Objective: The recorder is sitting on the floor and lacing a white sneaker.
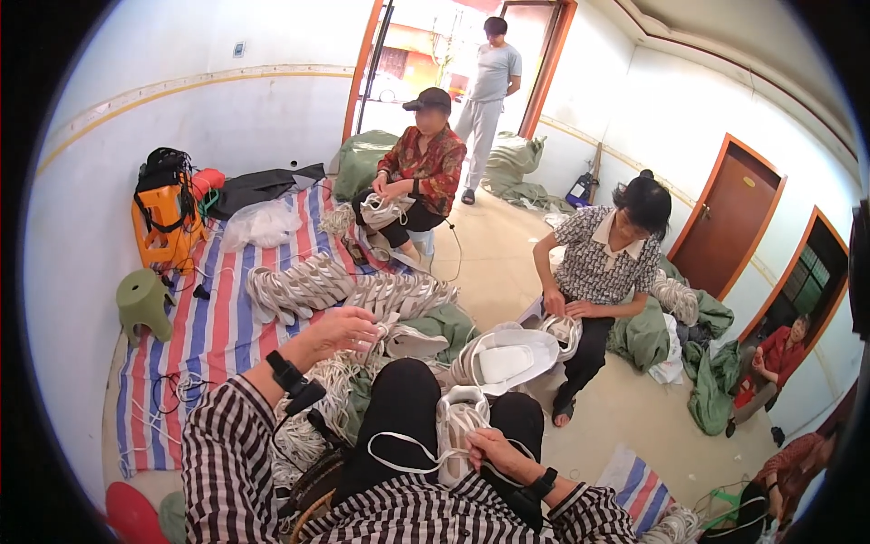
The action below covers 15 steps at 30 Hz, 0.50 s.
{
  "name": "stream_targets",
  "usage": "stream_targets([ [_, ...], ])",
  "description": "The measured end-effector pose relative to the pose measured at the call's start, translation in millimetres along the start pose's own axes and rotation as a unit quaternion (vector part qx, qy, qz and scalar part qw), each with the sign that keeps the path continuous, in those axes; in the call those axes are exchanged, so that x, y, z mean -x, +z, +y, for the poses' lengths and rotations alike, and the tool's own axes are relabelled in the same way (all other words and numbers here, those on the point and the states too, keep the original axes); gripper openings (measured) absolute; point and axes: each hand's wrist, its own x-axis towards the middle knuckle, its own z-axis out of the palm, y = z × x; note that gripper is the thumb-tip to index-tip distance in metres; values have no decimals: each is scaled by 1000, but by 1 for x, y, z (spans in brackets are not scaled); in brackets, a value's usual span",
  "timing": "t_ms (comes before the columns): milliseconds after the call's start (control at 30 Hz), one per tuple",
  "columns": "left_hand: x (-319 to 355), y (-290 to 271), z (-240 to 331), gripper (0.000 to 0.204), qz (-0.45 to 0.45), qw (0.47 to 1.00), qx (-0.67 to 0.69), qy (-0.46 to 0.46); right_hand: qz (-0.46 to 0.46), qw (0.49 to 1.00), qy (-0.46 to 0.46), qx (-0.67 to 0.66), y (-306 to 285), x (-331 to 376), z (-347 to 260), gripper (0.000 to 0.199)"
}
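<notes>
Shoe [459,424] upon my lap, apparently part-laced — slack lace [391,434] seems left to thread. My right hand [498,452] is closed on its side; my left hand [341,335], raised apart, is half-open — whether pinching anything, I cannot tell.

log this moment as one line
left grip: raised, open | right grip: on pale shoe | lace: looped left of shoe | shoe row: on striped sheet

Beige flr [489,267] w/ red-wht-blue striped sheet [222,331] spread L side. On sheet: wht shoe rows [304,286], clear plastic bag [261,225], small blk item [200,292]; grn stool [140,299] at L edge. Grn sacks [640,335] on flr, R.
</notes>
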Motion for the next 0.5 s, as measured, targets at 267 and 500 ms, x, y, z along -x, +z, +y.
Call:
stream_targets([
  [267, 21, 53, -81, 16, -71, 989, -129, -11, 18, 1000, 1, -12, 7, 7, -3, 29],
  [500, 77, 166, -146, 16, -315, 867, -354, 155, 28, 1000, -10, -4, 7, 6, -1, 29],
])
